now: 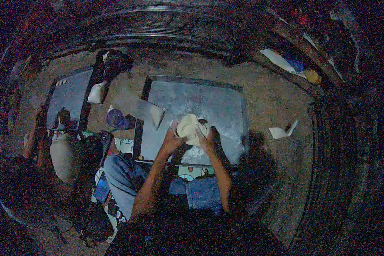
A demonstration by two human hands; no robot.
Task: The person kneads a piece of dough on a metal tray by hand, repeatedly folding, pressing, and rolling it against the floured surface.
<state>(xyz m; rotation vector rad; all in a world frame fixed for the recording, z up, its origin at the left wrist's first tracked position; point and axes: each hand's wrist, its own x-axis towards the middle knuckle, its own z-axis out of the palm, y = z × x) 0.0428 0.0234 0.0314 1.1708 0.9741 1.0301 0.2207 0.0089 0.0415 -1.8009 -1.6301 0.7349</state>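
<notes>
Dim floor [271, 94] around 1 dark-framed, white-dusted board [222, 100]. Held between curled left hand [172, 138] and right hand [210, 136], just toward 6 o'clock from board centre: pale dough-like lump [191, 127]. Best pressed evenly from 9 and 3 o'clock. Beyond, toward 10 o'clock: white bag-like bundle [97, 93].

Dough [192, 128] looks soft, matt, smooth between folds. Tray [222, 106] is flat, matt, powdery in patches; metal or plastic, can't tell. Jeans [205, 194] are matt denim cloth. Floor [269, 94] looks rough, dull, concrete-like. White piece [279, 132] at right: thin, paper or plastic, unclear.
</notes>
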